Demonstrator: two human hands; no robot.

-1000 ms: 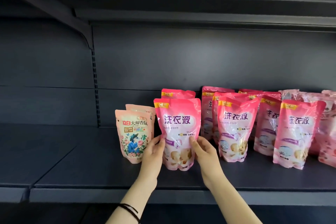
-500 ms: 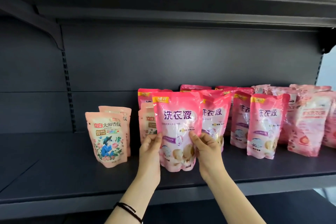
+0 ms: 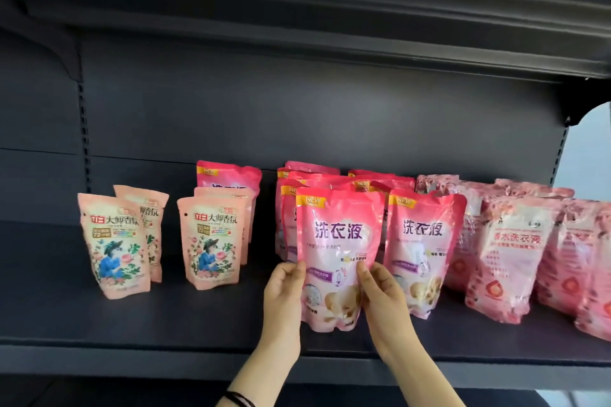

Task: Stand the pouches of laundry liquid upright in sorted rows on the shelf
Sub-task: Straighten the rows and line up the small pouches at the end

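My left hand (image 3: 283,291) and right hand (image 3: 380,296) each pinch a lower side of the pink pouch (image 3: 337,238), which is at the near end of the middle row on the shelf (image 3: 165,320). I'd set its base flat, level with the neighbouring pouch (image 3: 425,241) on the right. I can't quite tell whether the base already touches.

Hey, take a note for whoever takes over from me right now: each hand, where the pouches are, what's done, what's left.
Left hand and right hand both grip the sides of one bright pink pouch, upright at the front of its row.
Done: peach pouches stand in two rows on the left of the shelf; pale pink pouches sit at the right.
Left: release it; a stray pink pouch behind the second peach row probably needs moving.
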